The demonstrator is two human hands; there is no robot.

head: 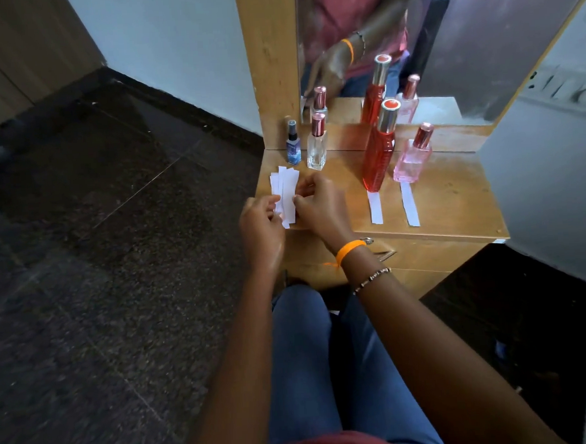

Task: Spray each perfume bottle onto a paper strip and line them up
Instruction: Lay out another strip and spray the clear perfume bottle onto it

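**Both hands at the stack of paper strips on the dressing table**

A small wooden dressing table point(455, 198) stands against a pale wall, with a mirror point(479, 38) rising from its back edge and dark polished floor tiles point(94, 199) around it. The person sits before it in blue jeans.

Both hands meet over the loose stack of white paper strips point(284, 188) at the table's front left corner. The left hand point(261, 223) has its fingers curled onto the near end of the stack, and the right hand point(318, 203), wearing an orange wristband point(350, 249) and a beaded bracelet point(372, 279), pinches the stack's right edge with fingertips together.

Just beyond the held strips stand a small blue spray bottle point(293, 143) and, beside it, a clear square bottle with a pink metallic cap point(317, 143). Well to the right of the grip stand a tall red bottle with a silver cap point(379, 148) and a pink square bottle point(414, 156). In front of each of these two lies a single white strip: one point(375, 206) touching the red bottle's base, the other point(410, 204) at the pink bottle's base.

No label or lettering on any bottle is readable.
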